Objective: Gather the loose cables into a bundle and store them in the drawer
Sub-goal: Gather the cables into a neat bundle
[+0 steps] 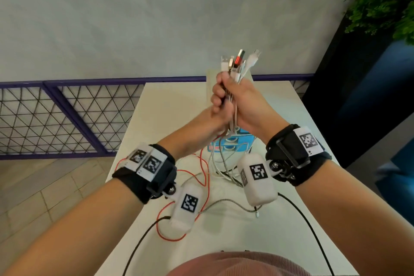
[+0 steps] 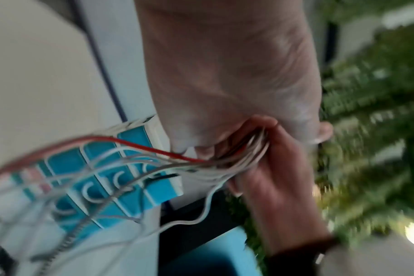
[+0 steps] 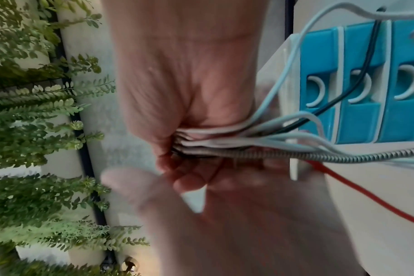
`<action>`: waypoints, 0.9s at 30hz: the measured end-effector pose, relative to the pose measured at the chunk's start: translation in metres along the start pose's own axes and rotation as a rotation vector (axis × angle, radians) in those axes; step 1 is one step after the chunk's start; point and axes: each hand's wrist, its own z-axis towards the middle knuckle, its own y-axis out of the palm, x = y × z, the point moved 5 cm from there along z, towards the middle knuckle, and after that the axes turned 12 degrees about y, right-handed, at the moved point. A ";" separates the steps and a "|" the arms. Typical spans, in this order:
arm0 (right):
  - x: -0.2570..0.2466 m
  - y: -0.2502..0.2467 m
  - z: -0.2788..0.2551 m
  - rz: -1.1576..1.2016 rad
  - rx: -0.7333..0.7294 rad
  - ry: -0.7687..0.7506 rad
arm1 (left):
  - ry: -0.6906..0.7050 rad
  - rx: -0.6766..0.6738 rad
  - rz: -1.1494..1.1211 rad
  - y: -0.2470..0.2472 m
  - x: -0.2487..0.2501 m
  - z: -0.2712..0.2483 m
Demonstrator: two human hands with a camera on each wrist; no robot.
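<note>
Both hands raised above the white bench point(image 1: 170, 105), left hand point(image 1: 220, 107) and right hand point(image 1: 248, 101) fists wrapped round a charging-cable bundle point(image 1: 237, 63), plugs up, blue drawer unit point(image 1: 230, 143) behind

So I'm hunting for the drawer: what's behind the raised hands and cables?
A blue drawer unit stands on the white table, behind the dangling cables. The right hand and left hand cover its top; no drawer visibly open.
</note>
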 end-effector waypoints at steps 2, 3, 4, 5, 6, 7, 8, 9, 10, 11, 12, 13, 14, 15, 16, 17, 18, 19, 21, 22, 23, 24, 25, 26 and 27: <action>-0.004 -0.002 0.000 0.021 0.034 -0.012 | -0.002 -0.108 0.317 0.002 -0.008 -0.004; -0.004 -0.003 0.000 -0.001 0.053 -0.013 | 0.012 -0.121 0.400 0.000 -0.011 -0.004; -0.003 -0.005 0.000 -0.026 0.079 -0.012 | 0.021 -0.129 0.451 -0.002 -0.014 -0.004; -0.001 -0.007 0.001 -0.040 0.113 -0.004 | 0.016 -0.128 0.480 -0.003 -0.017 -0.006; 0.002 -0.010 0.002 -0.051 0.153 0.004 | 0.002 -0.117 0.490 -0.005 -0.022 -0.006; 0.005 -0.013 0.002 -0.067 0.192 0.010 | -0.011 -0.111 0.505 -0.007 -0.026 -0.006; 0.008 -0.016 0.002 -0.092 0.224 0.016 | -0.026 -0.112 0.539 -0.008 -0.031 -0.006; 0.010 -0.018 0.002 -0.123 0.248 0.021 | -0.051 -0.123 0.592 -0.009 -0.036 -0.006; 0.011 -0.021 0.001 -0.156 0.268 0.023 | -0.084 -0.147 0.654 -0.011 -0.041 -0.005; 0.010 -0.024 -0.001 -0.184 0.284 0.022 | -0.124 -0.178 0.741 -0.015 -0.046 -0.007; 0.008 -0.028 -0.002 -0.200 0.301 0.017 | -0.169 -0.202 0.834 -0.022 -0.054 -0.012; 0.005 -0.033 -0.004 -0.200 0.318 0.011 | -0.208 -0.211 0.902 -0.031 -0.061 -0.018; 0.000 -0.038 -0.007 -0.193 0.335 0.004 | -0.243 -0.199 0.919 -0.043 -0.069 -0.026; -0.006 -0.044 -0.009 -0.181 0.351 -0.005 | -0.273 -0.172 0.917 -0.056 -0.077 -0.035; -0.010 -0.049 -0.012 -0.169 0.367 -0.014 | -0.299 -0.147 0.929 -0.067 -0.083 -0.044; -0.013 -0.053 -0.014 -0.158 0.378 -0.018 | -0.324 -0.127 0.965 -0.078 -0.089 -0.051; -0.015 -0.056 -0.015 -0.149 0.383 -0.020 | -0.345 -0.110 1.010 -0.087 -0.093 -0.056; -0.016 -0.057 -0.015 -0.145 0.382 -0.020 | -0.356 -0.103 1.057 -0.093 -0.096 -0.058; -0.015 -0.056 -0.015 -0.164 0.379 -0.019 | -0.343 -0.129 1.165 -0.097 -0.098 -0.056; -0.015 -0.055 -0.015 -0.183 0.377 -0.020 | -0.338 -0.156 1.228 -0.098 -0.099 -0.056; -0.016 -0.054 -0.015 -0.198 0.378 -0.026 | -0.333 -0.183 1.287 -0.098 -0.099 -0.056; -0.018 -0.055 -0.015 -0.205 0.385 -0.036 | -0.334 -0.203 1.336 -0.098 -0.099 -0.057; -0.022 -0.058 -0.017 -0.206 0.400 -0.050 | -0.348 -0.206 1.363 -0.102 -0.102 -0.061; -0.027 -0.062 -0.020 -0.202 0.420 -0.068 | -0.377 -0.190 1.359 -0.108 -0.104 -0.068; -0.034 -0.066 -0.023 -0.191 0.440 -0.090 | -0.406 -0.175 1.329 -0.113 -0.107 -0.076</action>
